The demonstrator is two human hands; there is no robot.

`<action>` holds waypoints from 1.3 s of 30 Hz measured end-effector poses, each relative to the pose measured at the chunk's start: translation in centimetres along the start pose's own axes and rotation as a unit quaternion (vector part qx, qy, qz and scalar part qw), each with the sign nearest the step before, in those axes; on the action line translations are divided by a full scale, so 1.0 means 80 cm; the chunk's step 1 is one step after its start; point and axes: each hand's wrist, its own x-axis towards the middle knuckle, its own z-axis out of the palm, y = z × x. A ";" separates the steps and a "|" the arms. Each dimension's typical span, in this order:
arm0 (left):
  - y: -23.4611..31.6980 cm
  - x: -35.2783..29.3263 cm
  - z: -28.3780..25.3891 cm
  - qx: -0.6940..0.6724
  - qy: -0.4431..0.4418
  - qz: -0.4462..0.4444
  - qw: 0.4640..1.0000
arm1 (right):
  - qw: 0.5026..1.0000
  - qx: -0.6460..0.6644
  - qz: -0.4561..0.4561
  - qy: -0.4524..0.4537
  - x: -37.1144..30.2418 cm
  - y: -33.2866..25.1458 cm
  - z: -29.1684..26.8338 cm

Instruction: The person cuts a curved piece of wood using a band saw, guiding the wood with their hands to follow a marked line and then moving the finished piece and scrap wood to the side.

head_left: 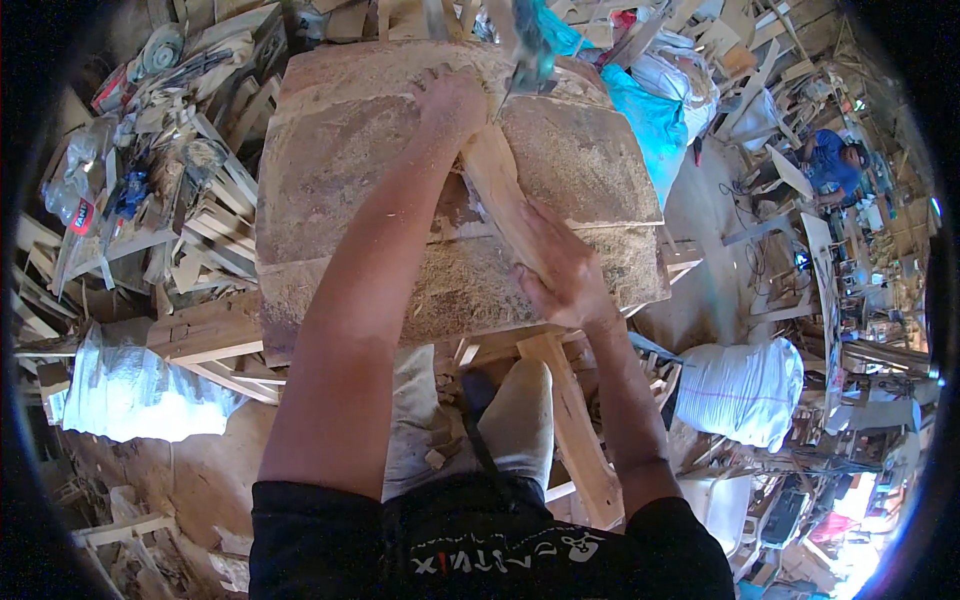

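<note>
My left hand (452, 100) is a closed fist at the far side of a sawdust-covered wooden workbench (340, 170). It seems to grip a blurred blue and dark tool (531, 62), whose dark head sits just above the far end of a pale wooden piece (497, 185). This piece lies slanted across the bench. My right hand (560, 268) presses flat on its near end, with the fingers spread along the wood. Both bare forearms reach up from the lower edge.
Offcuts and slats are piled to the left (200, 210) and at the back. A silver sack (130, 385) lies at lower left and a white sack (740, 385) at right. Another person in blue (830, 160) is at far right. A teal tarp (645, 115) hangs behind the bench.
</note>
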 end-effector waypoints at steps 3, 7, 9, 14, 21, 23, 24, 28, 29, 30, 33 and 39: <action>0.000 -0.001 0.000 0.016 0.003 0.005 1.000 | 1.000 0.008 -0.017 0.000 -0.002 0.012 0.002; 0.005 0.003 0.006 -0.002 0.021 0.008 1.000 | 1.000 0.015 0.002 -0.018 0.001 0.009 -0.005; 0.015 0.004 0.011 -0.026 0.033 0.013 0.999 | 1.000 0.003 0.007 -0.023 -0.002 0.014 -0.010; -0.020 0.043 0.041 0.024 -0.013 0.032 0.999 | 0.999 0.018 0.012 -0.023 0.009 0.000 -0.002; 0.007 0.013 0.010 -0.024 0.018 -0.003 1.000 | 1.000 0.009 0.006 -0.030 0.004 0.007 -0.010; 0.010 0.012 0.001 -0.004 0.006 0.004 1.000 | 0.999 -0.020 -0.032 -0.018 0.003 0.016 -0.011; 0.006 0.013 0.004 0.006 -0.001 0.004 1.000 | 1.000 -0.007 -0.024 -0.019 0.005 0.015 -0.009; -0.019 0.026 0.018 -0.005 0.022 0.020 1.000 | 0.999 0.012 -0.025 -0.021 0.015 0.011 -0.005; -0.028 0.032 0.024 -0.008 0.027 0.021 0.999 | 0.999 0.012 -0.037 -0.020 0.019 0.009 -0.002; -0.032 0.037 0.029 -0.014 0.033 0.024 0.999 | 0.999 0.013 -0.034 -0.021 0.022 0.008 -0.001; 0.006 0.015 0.020 -0.028 0.049 0.024 0.998 | 1.000 -0.005 -0.009 -0.019 0.011 0.012 -0.011; -0.030 0.043 0.033 0.015 0.049 0.029 0.998 | 1.000 0.007 -0.013 -0.023 0.022 0.004 0.000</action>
